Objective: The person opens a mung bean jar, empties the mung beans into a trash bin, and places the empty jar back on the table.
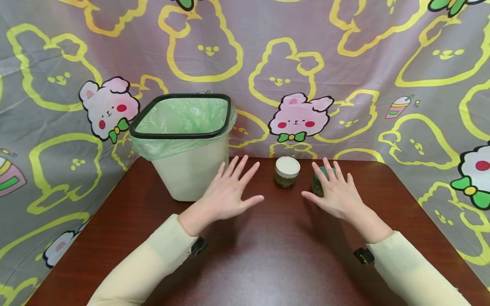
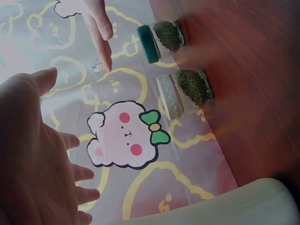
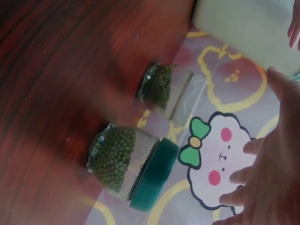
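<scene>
Two small glass jars stand upright on the table, each part-filled with green beans. One jar [image 1: 286, 171] has a whitish lid; the other jar [image 3: 123, 161] has a dark green lid. My left hand [image 1: 226, 191] hovers over the table with fingers straight and spread, in front of the bin and left of the white-lidded jar. My right hand [image 1: 337, 194], also spread and holding nothing, partly hides the green-lidded jar in the head view. Both wrist views show the jars apart from the hands.
A pale bin [image 1: 191, 172] with a black rim and green plastic liner stands at the back left. Behind the dark red-brown wooden table [image 1: 264, 263] hangs a patterned cloth [image 1: 245, 25] with cartoon animals, which also covers both sides.
</scene>
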A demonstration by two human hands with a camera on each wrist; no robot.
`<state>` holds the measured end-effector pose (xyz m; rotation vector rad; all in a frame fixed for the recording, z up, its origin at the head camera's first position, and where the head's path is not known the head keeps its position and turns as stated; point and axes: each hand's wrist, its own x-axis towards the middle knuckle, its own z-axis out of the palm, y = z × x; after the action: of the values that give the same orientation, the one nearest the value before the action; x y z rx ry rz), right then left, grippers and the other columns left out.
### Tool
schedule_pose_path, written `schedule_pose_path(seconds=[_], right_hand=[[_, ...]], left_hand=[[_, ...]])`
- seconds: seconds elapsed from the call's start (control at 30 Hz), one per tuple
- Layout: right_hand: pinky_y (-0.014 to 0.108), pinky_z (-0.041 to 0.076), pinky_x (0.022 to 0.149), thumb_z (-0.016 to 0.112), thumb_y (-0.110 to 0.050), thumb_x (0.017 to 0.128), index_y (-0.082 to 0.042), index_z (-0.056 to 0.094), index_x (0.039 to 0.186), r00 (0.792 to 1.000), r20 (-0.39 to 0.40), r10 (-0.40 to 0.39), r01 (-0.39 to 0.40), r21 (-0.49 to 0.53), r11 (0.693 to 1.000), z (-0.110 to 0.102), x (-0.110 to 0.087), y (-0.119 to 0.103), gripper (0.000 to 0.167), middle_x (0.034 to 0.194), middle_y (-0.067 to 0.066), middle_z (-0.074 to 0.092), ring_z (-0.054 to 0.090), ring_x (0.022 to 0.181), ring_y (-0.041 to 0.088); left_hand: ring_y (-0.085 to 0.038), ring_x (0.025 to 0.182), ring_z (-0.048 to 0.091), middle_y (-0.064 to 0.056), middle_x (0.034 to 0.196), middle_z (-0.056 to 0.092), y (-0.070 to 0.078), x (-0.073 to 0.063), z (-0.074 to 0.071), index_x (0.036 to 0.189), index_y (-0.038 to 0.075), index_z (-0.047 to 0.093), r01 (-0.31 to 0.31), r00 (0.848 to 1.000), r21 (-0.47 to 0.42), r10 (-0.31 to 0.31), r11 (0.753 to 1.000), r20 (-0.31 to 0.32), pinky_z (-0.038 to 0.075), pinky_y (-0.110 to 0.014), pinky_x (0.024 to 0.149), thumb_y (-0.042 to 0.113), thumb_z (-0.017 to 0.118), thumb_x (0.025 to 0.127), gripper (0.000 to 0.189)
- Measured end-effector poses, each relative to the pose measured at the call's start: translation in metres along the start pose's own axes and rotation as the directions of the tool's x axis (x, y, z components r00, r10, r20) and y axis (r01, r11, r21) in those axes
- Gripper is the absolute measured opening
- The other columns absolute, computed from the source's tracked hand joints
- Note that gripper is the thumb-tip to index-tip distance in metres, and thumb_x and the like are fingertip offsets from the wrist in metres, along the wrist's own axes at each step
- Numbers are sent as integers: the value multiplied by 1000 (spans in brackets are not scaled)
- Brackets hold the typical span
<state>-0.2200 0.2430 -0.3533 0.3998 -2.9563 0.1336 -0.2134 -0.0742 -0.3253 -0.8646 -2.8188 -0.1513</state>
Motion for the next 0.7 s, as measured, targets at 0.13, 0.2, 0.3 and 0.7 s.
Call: schedule_pose_path(seconds=[0.13, 0.2, 0.3, 0.7], right_hand=[[73, 13, 101, 42, -74, 88, -8, 18, 155, 1000, 2, 5, -5, -12, 1000, 0, 4, 2, 97, 157, 26, 10, 9, 141, 49], [73, 13, 101, 41, -74, 87, -8, 18, 155, 1000, 9, 7, -7, -16, 1000, 1, 7, 3, 97, 157, 26, 10, 9, 140, 49], [74, 13, 101, 41, -74, 87, -9, 18, 155, 1000, 19, 5, -5, -18, 1000, 1, 11, 2, 97, 157, 26, 9, 8, 141, 49], [72, 14, 102, 40, -76, 87, -9, 18, 155, 999, 47, 12, -9, -56, 998, 0, 25, 5, 98, 157, 27, 9, 8, 141, 50]], left_hand=[[-34, 146, 7, -11, 161, 10, 1, 11, 1, 157, 25, 15, -6, 1000, 19, 6, 1000, -6, 6, -55, 114, 70, 37, 91, 83], [-34, 146, 8, -12, 161, 11, 1, 17, 2, 157, 25, 16, -8, 1000, 25, 8, 1000, -8, 7, -55, 114, 70, 38, 91, 83], [-33, 146, 6, -12, 161, 10, 1, 24, 3, 157, 25, 15, -2, 1000, 31, 1, 1000, 2, 6, -54, 114, 71, 37, 91, 83], [-31, 147, 3, -10, 162, 6, 7, 65, 16, 157, 27, 8, 11, 997, 32, -13, 999, 71, 2, -51, 115, 73, 33, 91, 84]])
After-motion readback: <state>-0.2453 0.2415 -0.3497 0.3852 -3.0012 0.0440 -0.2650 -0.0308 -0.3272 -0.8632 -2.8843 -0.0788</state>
